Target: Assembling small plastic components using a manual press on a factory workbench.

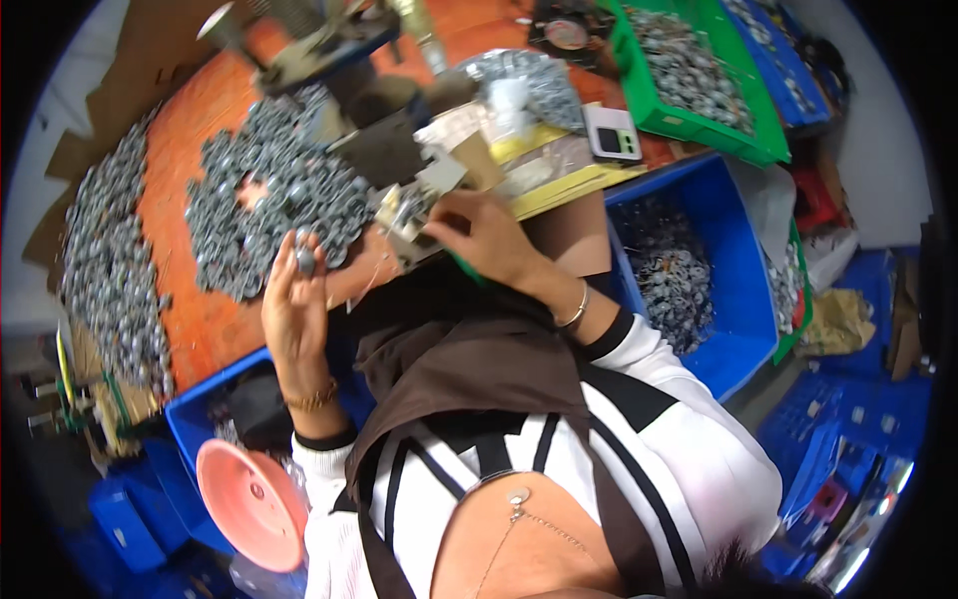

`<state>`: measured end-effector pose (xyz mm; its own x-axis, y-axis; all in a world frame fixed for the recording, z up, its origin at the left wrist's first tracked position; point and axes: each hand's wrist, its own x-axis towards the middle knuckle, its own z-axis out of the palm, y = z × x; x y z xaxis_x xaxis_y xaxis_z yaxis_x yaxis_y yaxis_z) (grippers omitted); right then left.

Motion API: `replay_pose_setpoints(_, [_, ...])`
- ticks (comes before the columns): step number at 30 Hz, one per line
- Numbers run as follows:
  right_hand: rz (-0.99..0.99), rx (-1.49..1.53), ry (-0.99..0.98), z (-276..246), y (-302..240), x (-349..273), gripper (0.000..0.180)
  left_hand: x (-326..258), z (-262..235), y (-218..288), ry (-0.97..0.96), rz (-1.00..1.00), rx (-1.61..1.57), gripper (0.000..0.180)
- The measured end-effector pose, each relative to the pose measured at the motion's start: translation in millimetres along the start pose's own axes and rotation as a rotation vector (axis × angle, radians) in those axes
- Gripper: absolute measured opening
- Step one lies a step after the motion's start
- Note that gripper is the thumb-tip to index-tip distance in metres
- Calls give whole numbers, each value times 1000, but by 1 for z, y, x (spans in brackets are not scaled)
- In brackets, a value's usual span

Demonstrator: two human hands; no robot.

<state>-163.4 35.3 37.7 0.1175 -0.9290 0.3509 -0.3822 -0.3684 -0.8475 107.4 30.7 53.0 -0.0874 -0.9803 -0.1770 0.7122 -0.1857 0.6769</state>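
My left hand point(296, 314) is raised at the near edge of the orange tabletop, its fingers closed on a small round grey metal part point(305, 261). Just beyond it lies a large heap of similar grey metal parts point(269, 200). My right hand point(487, 238) is at the small metal fixture point(404, 210) of a bench press point(384, 140), thumb and fingers pinched together. What they hold, if anything, is too small to make out. A bit of green point(466, 270) shows under that hand.
More grey parts point(115, 250) cover the table's left side. A phone point(612, 134) lies right of the press, near a clear bag of parts point(529, 85). A green tray point(689, 75) and a blue bin point(743, 299) stand at right. A pink bowl point(254, 504) sits lower left.
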Motion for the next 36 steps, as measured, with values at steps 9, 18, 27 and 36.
replay_pose_setpoints(9, [469, -167, -27, -208, -67, -77, 10, 1, 46, -36, -65, 106, 389, 44])
replay_pose_setpoints(18, [302, -666, 467, -293, 33, -32, 14, 18, 59, -57, -2, 149, 460, 34])
replay_pose_setpoints(27, [513, -1123, -203, -345, 171, 73, 15, 14, 51, -57, -70, 244, 642, 41])
replay_pose_setpoints(36, [602, -620, 232, -373, 125, 82, 15, 20, 46, -69, -69, 711, 1028, 23])
